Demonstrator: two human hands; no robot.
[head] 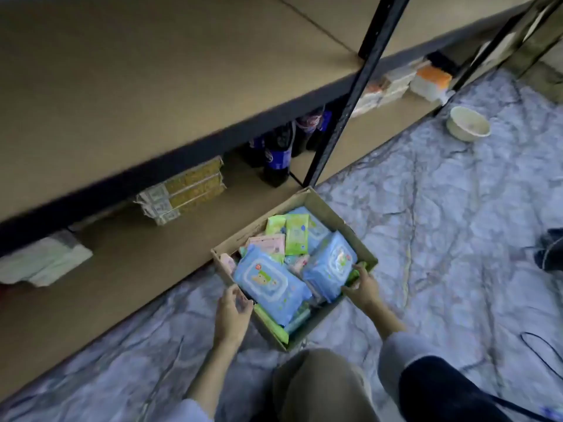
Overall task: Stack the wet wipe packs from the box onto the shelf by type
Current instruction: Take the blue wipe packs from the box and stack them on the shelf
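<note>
Open brown cardboard box [330, 213] of wipe packs on floor by bottom shelf edge; left hand [233, 309] curled at near-left wall, right hand [362, 286] gripping right wall, large blue pack [269, 283] nearest left, long axis toward near-right corner.

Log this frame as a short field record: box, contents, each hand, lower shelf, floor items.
box: open cardboard box on the floor beside the shelf
contents: large blue packs, small green packs, small pink packs, jumbled together
left hand: at the box's near left corner, fingers curled; actual grip unclear
right hand: grips the box's right rim
lower shelf: yellow-and-white stack, dark bottles, white packs at left, white and orange packs farther right
floor items: pale bowl
progress: no pack lifted yet
</note>
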